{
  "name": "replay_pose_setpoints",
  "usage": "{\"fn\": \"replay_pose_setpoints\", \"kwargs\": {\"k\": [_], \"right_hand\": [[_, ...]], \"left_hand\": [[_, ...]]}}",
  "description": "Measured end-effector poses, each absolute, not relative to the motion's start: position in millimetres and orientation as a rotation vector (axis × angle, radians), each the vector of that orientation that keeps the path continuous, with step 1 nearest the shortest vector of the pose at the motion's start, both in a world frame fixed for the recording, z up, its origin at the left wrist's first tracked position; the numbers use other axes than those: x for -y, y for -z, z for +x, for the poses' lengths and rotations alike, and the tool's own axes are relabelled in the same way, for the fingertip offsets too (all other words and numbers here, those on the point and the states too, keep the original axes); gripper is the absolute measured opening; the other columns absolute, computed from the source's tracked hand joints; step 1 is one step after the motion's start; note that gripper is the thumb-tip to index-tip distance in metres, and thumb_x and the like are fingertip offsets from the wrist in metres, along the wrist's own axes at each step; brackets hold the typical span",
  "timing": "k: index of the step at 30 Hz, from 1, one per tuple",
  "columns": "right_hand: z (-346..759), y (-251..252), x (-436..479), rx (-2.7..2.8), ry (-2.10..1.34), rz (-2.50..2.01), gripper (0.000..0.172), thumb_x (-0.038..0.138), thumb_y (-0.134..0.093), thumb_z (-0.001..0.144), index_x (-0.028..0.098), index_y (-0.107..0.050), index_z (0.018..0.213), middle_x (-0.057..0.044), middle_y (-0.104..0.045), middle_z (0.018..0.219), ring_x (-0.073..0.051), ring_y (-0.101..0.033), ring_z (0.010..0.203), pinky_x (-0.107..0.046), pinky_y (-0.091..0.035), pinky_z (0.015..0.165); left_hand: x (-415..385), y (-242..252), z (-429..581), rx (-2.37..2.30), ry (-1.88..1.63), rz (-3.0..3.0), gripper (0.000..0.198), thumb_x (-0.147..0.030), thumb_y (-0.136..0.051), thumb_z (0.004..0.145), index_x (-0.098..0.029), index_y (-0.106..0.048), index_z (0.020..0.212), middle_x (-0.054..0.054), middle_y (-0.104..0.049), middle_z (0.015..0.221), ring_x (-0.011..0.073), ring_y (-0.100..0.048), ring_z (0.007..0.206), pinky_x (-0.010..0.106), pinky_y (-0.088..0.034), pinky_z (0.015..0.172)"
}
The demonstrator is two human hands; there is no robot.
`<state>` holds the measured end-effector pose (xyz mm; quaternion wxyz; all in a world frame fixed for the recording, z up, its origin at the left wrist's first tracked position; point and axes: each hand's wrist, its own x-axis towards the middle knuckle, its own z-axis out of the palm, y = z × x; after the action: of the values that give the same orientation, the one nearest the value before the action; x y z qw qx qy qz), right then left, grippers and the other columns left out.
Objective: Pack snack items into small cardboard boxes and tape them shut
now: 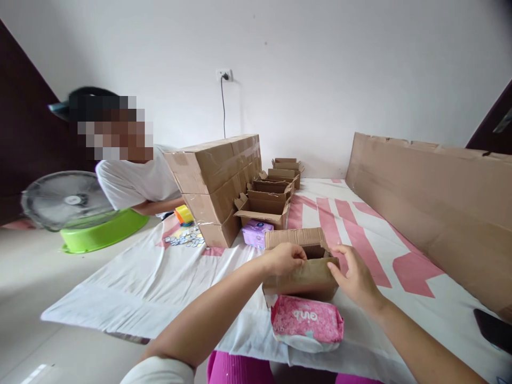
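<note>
Small open box (308, 277): sits on the cloth (132, 288) straight in front of the person, top flaps up, far flap standing.
Left hand (286, 258): fingers pinched shut on the box's near-left rim.
Right hand (356, 274): loosely spread, thumb against the box's right end, fingers curved above it, not clamped.
Pink pack (306, 322): lies flat, touching the box's near side.
Purple pack (257, 233): just beyond the box, to its left.
Row of open boxes (266, 205): runs from behind the purple pack towards the wall.
Taped cartons (216, 176): stacked, left of the row and touching it.
Cardboard sheet (440, 202): stands on edge along the cloth's right side.
Second person (132, 181): in a white shirt, bent low past the cartons at far left, with a green basin (102, 234) and a fan (66, 200) near.
</note>
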<state>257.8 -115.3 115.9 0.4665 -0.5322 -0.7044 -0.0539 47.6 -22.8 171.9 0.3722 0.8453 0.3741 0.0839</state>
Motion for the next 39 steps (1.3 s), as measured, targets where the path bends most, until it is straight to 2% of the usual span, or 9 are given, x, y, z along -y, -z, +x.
{"fn": "replay_pose_setpoints", "kwargs": {"k": [4, 6, 8, 10, 16, 21, 26, 31, 39], "right_hand": [[253, -112, 116, 1.813, 0.079, -1.310, 0.020, 0.016, -0.054, 0.084, 0.024, -0.050, 0.102, -0.006, -0.062, 0.097, -0.023, -0.061, 0.093, -0.042, -0.053, 0.081], [252, -108, 116, 1.815, 0.071, -1.317, 0.018, 0.016, -0.054, 0.085, 0.024, -0.050, 0.100, -0.006, -0.062, 0.095, -0.022, -0.061, 0.092, -0.041, -0.053, 0.080], [253, -104, 116, 1.820, 0.078, -1.322, 0.017, 0.017, -0.054, 0.085, 0.024, -0.050, 0.100, -0.005, -0.062, 0.095, -0.022, -0.061, 0.091, -0.040, -0.053, 0.079], [253, -101, 116, 1.838, 0.096, -1.332, 0.018, 0.017, -0.054, 0.085, 0.024, -0.050, 0.100, -0.005, -0.063, 0.095, -0.022, -0.062, 0.090, -0.040, -0.053, 0.079], [256, -100, 124, 1.843, 0.207, -1.275, 0.020, 0.019, -0.056, 0.085, 0.023, -0.050, 0.104, -0.007, -0.061, 0.101, -0.023, -0.060, 0.096, -0.041, -0.053, 0.082], [251, -106, 128, 1.736, 0.391, -1.200, 0.028, 0.020, -0.065, 0.080, 0.022, -0.051, 0.105, -0.010, -0.057, 0.103, -0.025, -0.058, 0.097, -0.047, -0.052, 0.084], [237, -111, 123, 1.747, 0.260, -1.103, 0.033, 0.017, -0.063, 0.082, 0.022, -0.046, 0.110, -0.012, -0.058, 0.116, -0.026, -0.059, 0.109, -0.046, -0.053, 0.088], [225, -114, 112, 1.819, 0.192, -1.179, 0.038, 0.019, -0.059, 0.085, 0.021, -0.044, 0.120, -0.011, -0.062, 0.112, -0.024, -0.060, 0.107, -0.043, -0.053, 0.090], [213, -117, 75, 2.109, 0.275, -1.234, 0.019, 0.019, -0.049, 0.090, 0.022, -0.051, 0.108, -0.005, -0.067, 0.091, -0.022, -0.065, 0.082, -0.039, -0.053, 0.074]], "left_hand": [[16, -185, 37, -1.138, -0.439, 2.417, 0.021, -0.032, -0.052, 0.084, -0.018, -0.068, 0.084, 0.005, -0.067, 0.088, 0.0205, -0.060, 0.087, 0.030, -0.044, 0.080], [7, -186, 30, -1.376, -0.613, 2.485, 0.022, -0.033, -0.058, 0.082, -0.018, -0.065, 0.097, 0.009, -0.064, 0.105, 0.0251, -0.055, 0.105, 0.035, -0.040, 0.093], [-2, -183, 24, -1.539, -0.640, 2.452, 0.038, -0.029, -0.067, 0.075, -0.018, -0.060, 0.110, 0.011, -0.059, 0.116, 0.0279, -0.050, 0.114, 0.038, -0.037, 0.098], [-3, -176, 19, -1.549, -0.628, 2.408, 0.042, -0.021, -0.068, 0.073, -0.018, -0.057, 0.113, 0.010, -0.060, 0.113, 0.0250, -0.053, 0.110, 0.035, -0.040, 0.095], [38, -146, 7, -1.348, -1.000, 2.555, 0.015, -0.007, -0.055, 0.078, -0.019, -0.063, 0.077, 0.004, -0.059, 0.086, 0.0204, -0.053, 0.086, 0.033, -0.044, 0.079], [59, -123, 3, -1.418, -1.161, 2.646, 0.016, -0.014, -0.053, 0.087, -0.020, -0.065, 0.077, 0.004, -0.055, 0.080, 0.0194, -0.050, 0.078, 0.031, -0.041, 0.071], [58, -113, 7, -1.467, -1.036, 2.738, 0.018, -0.012, -0.051, 0.088, -0.020, -0.062, 0.076, 0.004, -0.058, 0.076, 0.0190, -0.051, 0.074, 0.030, -0.039, 0.066], [59, -112, 9, -1.560, -0.986, 2.792, 0.015, -0.013, -0.052, 0.087, -0.019, -0.060, 0.077, 0.004, -0.062, 0.076, 0.0204, -0.053, 0.072, 0.032, -0.037, 0.064], [69, -120, 24, -1.558, -0.932, 2.619, 0.016, -0.013, -0.046, 0.088, -0.018, -0.059, 0.080, 0.009, -0.065, 0.078, 0.0238, -0.057, 0.075, 0.035, -0.038, 0.068]]}}
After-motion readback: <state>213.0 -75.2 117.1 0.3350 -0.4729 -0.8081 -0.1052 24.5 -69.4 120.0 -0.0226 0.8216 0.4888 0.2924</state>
